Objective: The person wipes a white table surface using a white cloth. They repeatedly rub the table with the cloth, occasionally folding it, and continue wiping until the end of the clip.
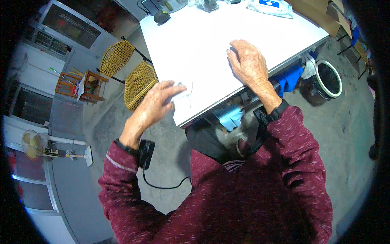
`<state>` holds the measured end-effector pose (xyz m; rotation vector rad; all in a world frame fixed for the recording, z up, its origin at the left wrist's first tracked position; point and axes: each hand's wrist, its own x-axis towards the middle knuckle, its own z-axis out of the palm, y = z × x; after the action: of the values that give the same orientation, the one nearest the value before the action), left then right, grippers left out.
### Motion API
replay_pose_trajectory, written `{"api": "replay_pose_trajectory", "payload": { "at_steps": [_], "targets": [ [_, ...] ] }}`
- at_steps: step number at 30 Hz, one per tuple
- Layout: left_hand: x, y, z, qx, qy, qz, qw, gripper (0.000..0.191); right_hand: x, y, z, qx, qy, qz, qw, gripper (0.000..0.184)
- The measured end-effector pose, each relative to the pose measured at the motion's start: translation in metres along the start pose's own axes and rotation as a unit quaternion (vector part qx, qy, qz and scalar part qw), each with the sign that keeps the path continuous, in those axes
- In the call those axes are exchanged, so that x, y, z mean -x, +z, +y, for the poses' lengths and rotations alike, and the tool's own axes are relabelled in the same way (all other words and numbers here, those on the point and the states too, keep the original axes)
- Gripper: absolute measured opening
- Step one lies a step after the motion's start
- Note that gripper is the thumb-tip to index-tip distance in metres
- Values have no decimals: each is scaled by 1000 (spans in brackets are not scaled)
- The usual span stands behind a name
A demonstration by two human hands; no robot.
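My left hand (pixel 160 99) is at the left edge of a white tabletop (pixel 201 48), its fingers apart. Its fingertips rest on a thin, crumpled white sheet (pixel 184 97), perhaps a tissue or wipe, which blends into the bright surface. I cannot see whether the fingers pinch any of it. Farther right, my right hand (pixel 249 62) lies palm down near the table's front edge, thumb apart from the slightly bent fingers. Nothing shows in it; the palm is hidden. Each wrist wears a black strap with a small black device, and a cable hangs from the left one.
At the table's far side are a dark round object (pixel 161 17), glass containers (pixel 208 4) and a soft wipes pack (pixel 271 7). A cardboard box (pixel 320 15) stands beyond. A woven chair (pixel 140 85) is left, a lined bin (pixel 329 79) right. Cloths (pixel 230 117) hang below the tabletop.
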<state>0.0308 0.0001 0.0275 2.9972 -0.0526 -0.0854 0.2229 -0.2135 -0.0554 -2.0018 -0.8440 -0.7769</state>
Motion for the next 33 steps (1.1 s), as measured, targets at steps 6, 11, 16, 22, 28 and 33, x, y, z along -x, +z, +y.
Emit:
{"api": "replay_pose_trajectory", "payload": {
  "at_steps": [6,11,16,22,28,33],
  "targets": [
    [-78,-10,-43,-3,-62,28,998,49,0,3,4,2,2,2,1000,21],
    [-138,-16,-41,-37,-146,-34,988,51,-1,6,6,-1,2,7,1000,20],
    [-149,10,4,-14,81,-28,996,54,-1,2,4,4,12,-5,1000,19],
    [-56,4,-3,42,105,-2,994,51,-2,-5,-1,1,35,-65,997,24],
    [-73,-4,-41,14,-89,32,995,48,-8,-12,-7,-14,62,-100,993,27],
    [-114,22,6,-8,92,42,995,52,-8,-13,-5,21,70,-159,985,32]
  ]
}}
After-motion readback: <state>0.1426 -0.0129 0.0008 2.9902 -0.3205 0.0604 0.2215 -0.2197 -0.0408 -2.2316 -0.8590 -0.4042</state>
